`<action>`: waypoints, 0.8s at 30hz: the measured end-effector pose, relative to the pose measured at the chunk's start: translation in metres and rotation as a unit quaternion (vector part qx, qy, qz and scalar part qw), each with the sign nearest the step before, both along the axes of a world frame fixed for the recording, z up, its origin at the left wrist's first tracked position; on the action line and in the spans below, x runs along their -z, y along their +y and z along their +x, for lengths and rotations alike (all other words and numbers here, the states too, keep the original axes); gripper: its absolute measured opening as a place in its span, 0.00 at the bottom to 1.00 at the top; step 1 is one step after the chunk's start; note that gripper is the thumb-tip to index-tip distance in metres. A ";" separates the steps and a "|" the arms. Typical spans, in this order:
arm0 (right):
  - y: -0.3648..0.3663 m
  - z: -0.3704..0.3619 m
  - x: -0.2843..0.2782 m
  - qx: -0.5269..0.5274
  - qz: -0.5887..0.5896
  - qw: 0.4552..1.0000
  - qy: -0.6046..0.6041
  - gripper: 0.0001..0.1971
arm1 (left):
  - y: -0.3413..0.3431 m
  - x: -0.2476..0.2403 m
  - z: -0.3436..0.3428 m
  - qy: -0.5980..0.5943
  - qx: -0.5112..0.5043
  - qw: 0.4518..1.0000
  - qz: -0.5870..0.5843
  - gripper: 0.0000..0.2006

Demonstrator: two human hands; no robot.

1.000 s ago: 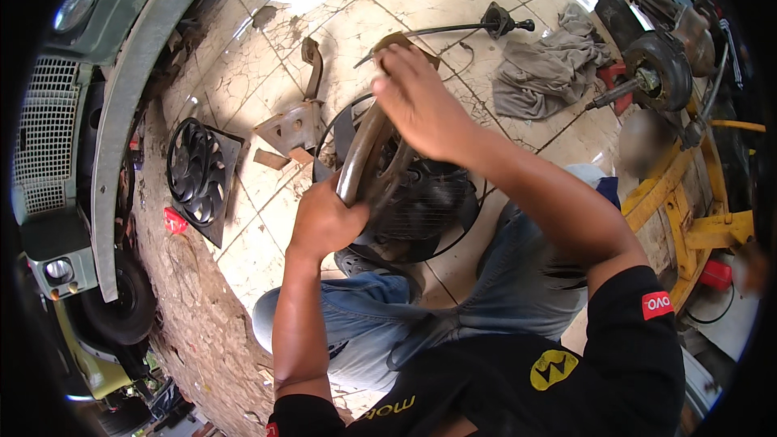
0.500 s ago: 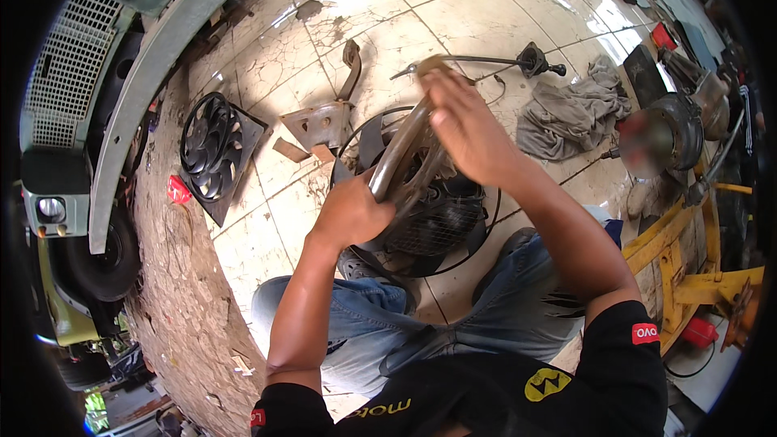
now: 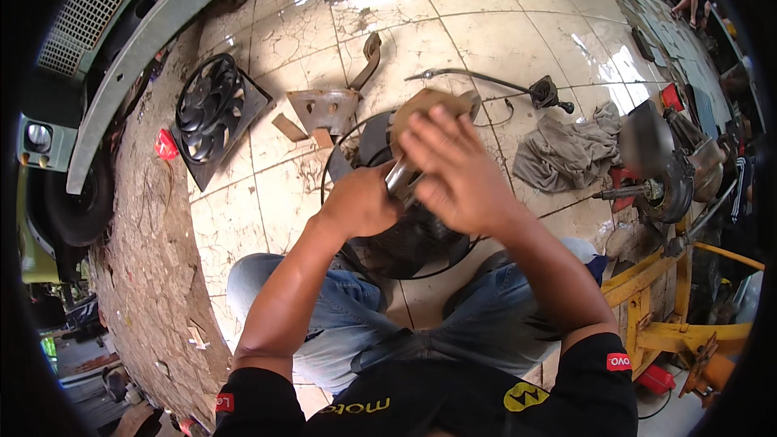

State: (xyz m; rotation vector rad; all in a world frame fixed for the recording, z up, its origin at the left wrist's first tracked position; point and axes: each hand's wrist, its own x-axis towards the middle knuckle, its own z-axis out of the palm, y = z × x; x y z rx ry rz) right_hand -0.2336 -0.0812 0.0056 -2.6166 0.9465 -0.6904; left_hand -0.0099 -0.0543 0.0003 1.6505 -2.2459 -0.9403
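While the left hand [image 3: 356, 204] wraps its fingers tight around a curved metal part [image 3: 402, 176], the right hand [image 3: 457, 171] lies spread over the brown pad [image 3: 425, 105] at its upper end, both above the dark round fan housing [image 3: 405, 236] on the tiled floor [image 3: 502, 40]. A slip could drop the part onto the housing or the knees, since only one hand truly grips. Open floor lies ahead; a grey rag [image 3: 562, 150], cable [image 3: 486, 81] and yellow stand [image 3: 655, 307] crowd the right.

Packages and labels on the workshop floor

A small red packet [image 3: 166, 145] lies on the floor just beside the black fan shroud [image 3: 212, 110]. Another flat red package [image 3: 671, 98] lies at the right, near the grey rag [image 3: 566, 148].
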 end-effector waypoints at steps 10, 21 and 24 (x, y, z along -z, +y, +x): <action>-0.018 -0.006 0.010 0.049 -0.025 0.998 -0.043 0.31 | -0.002 -0.032 -0.010 -0.034 -0.059 0.995 0.073 0.21; -0.040 -0.018 0.013 0.144 0.101 0.966 -0.188 0.26 | -0.002 -0.022 -0.007 -0.010 -0.042 0.998 0.039 0.23; -0.027 -0.005 0.018 0.090 -0.005 0.984 -0.151 0.27 | -0.003 -0.022 -0.004 -0.016 -0.025 0.999 0.038 0.23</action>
